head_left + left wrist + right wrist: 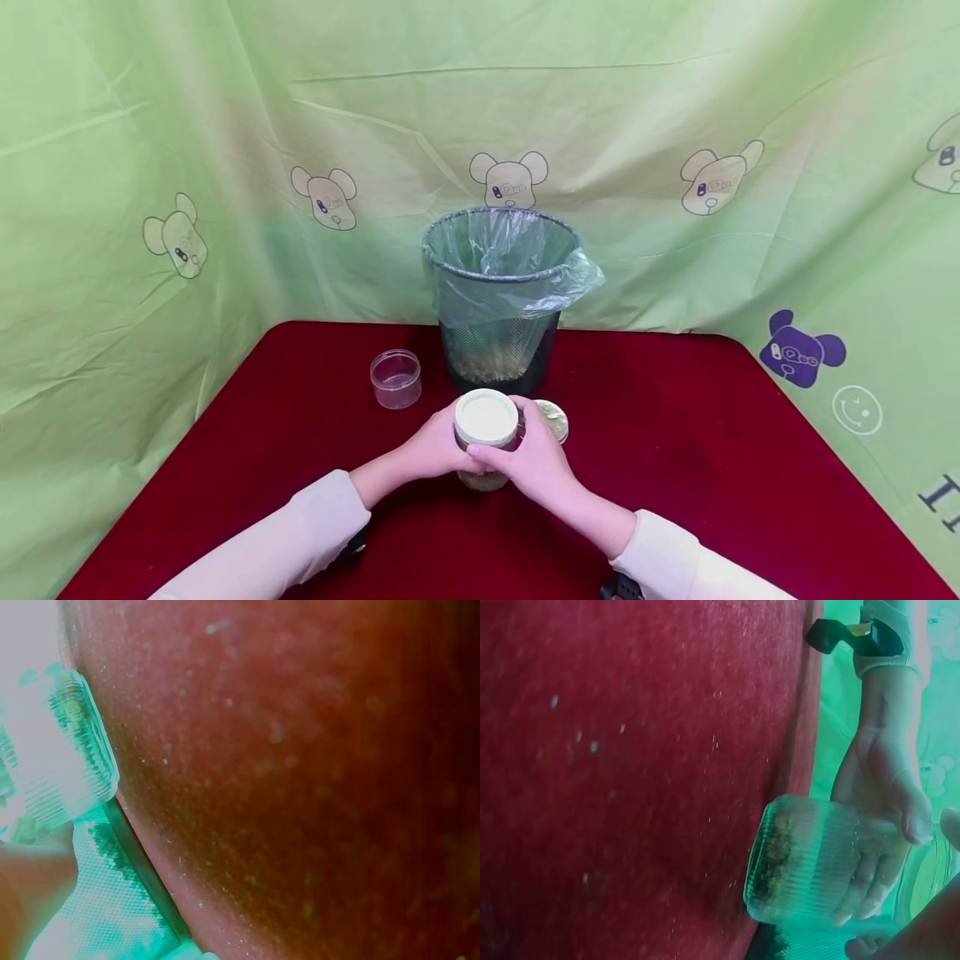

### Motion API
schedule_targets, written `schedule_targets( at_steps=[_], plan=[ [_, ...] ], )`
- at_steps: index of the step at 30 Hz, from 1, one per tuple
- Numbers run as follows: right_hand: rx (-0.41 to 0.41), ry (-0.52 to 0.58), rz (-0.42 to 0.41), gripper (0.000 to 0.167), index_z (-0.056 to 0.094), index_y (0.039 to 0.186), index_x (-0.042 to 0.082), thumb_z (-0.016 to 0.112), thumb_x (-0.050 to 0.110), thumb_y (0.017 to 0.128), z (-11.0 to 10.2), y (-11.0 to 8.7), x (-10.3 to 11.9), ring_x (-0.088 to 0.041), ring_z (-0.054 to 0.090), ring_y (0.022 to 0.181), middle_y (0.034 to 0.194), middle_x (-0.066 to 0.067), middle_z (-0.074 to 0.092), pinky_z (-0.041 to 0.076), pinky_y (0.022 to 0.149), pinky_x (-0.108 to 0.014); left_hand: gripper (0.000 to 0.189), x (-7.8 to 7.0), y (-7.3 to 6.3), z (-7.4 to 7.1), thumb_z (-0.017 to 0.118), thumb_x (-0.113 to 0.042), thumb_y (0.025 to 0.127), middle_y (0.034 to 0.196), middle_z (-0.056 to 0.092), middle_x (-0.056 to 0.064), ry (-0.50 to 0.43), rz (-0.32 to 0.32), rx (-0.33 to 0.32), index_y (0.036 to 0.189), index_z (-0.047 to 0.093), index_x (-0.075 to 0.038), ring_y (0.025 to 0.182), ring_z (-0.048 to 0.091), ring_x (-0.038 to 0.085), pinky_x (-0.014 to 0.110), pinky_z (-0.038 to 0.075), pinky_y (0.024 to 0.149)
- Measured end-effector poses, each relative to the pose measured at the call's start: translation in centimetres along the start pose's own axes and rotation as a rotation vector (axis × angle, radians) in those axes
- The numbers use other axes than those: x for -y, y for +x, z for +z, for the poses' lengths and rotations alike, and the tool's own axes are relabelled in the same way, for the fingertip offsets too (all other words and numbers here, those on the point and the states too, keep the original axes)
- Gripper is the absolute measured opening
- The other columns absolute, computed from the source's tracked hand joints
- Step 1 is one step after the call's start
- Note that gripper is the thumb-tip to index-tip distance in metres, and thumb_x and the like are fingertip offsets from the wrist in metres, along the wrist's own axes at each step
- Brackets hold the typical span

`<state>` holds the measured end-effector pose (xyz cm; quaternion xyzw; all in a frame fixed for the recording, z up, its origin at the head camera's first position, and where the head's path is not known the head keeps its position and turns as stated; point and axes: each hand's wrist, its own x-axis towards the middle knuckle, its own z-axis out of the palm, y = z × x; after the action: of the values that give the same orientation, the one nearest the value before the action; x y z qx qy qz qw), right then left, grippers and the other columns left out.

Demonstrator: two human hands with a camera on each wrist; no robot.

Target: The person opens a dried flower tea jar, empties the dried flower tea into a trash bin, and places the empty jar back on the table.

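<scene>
Both hands grip a clear ribbed jar point(810, 862) with a pale round top point(487, 417), close in front of the wastebasket. My left hand point(437, 443) wraps the jar's left side, and in the right wrist view its fingers show through the clear wall. On the other side my right hand point(538, 460) curls round the jar just under the top, thumb across the front. Brownish-green bits lie at the jar's bottom. The left wrist view catches the jar point(64, 750) at its left edge, overexposed.
A black mesh wastebasket point(495, 333) with a clear plastic liner stands at the back of the red table point(675, 433). An uncovered clear round container point(396, 382) sits left of it. Beyond my right hand lies a pale round disc point(555, 419), partly hidden. Green printed curtains surround the table.
</scene>
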<state>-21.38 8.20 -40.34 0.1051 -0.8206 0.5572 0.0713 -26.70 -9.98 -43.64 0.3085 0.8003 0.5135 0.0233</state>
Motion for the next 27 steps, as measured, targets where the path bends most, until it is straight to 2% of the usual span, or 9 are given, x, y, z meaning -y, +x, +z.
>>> schedule_targets(
  at_steps=[5,8,13,18,24,27],
  plan=[
    [0.053,0.074,-0.012,0.073,0.05,0.131,0.005,0.088,0.02,0.07,-0.4,0.4,-0.3,-0.018,0.057,0.111,0.122,-0.005,0.058,0.045,0.097,-0.04,0.082,-0.1,0.0,0.0,0.089,-0.024,0.066,0.119,0.061,-0.005,-0.014,0.0,0.009,0.136,0.046,-0.015,0.108,0.057,0.011,0.032,0.046,0.095],
    [0.115,0.12,-0.019,0.072,0.05,0.131,0.004,0.087,0.015,0.071,-1.0,0.8,-0.5,-0.021,0.054,0.118,0.124,-0.008,0.058,0.04,0.103,-0.042,0.083,-0.2,0.1,0.0,0.09,-0.027,0.065,0.118,0.061,-0.007,-0.008,0.004,0.018,0.135,0.046,-0.017,0.108,0.057,0.01,0.031,0.046,0.095],
    [0.262,0.088,-0.07,0.072,0.047,0.133,0.003,0.085,0.016,0.074,-2.2,2.1,-1.1,-0.025,0.053,0.122,0.126,-0.01,0.058,0.04,0.103,-0.044,0.084,-0.1,0.2,-0.2,0.09,-0.029,0.064,0.119,0.06,-0.009,0.007,0.005,0.027,0.135,0.046,-0.021,0.109,0.057,0.009,0.031,0.046,0.095],
    [0.403,0.04,-0.149,0.072,0.047,0.134,0.005,0.085,0.02,0.075,-3.5,3.6,-1.6,-0.023,0.055,0.119,0.126,-0.007,0.059,0.043,0.1,-0.037,0.085,0.0,0.3,-0.2,0.09,-0.028,0.065,0.12,0.06,-0.008,0.009,0.003,0.033,0.137,0.045,-0.019,0.11,0.056,0.009,0.031,0.045,0.095],
    [0.567,0.082,-0.19,0.07,0.046,0.136,0.004,0.082,0.016,0.077,-4.4,5.2,-2.0,-0.022,0.056,0.115,0.124,-0.008,0.058,0.044,0.097,-0.033,0.086,0.1,0.3,-0.1,0.092,-0.025,0.065,0.12,0.06,-0.006,0.0,-0.009,0.029,0.137,0.045,-0.016,0.109,0.056,0.009,0.031,0.044,0.096],
    [0.604,0.092,-0.191,0.07,0.045,0.137,0.003,0.081,0.015,0.078,-4.5,5.5,-2.1,-0.022,0.055,0.115,0.125,-0.008,0.057,0.043,0.098,-0.034,0.085,0.2,0.2,0.0,0.091,-0.025,0.066,0.12,0.06,-0.005,-0.009,-0.006,0.031,0.137,0.045,-0.015,0.11,0.056,0.01,0.032,0.044,0.097]
  ],
)
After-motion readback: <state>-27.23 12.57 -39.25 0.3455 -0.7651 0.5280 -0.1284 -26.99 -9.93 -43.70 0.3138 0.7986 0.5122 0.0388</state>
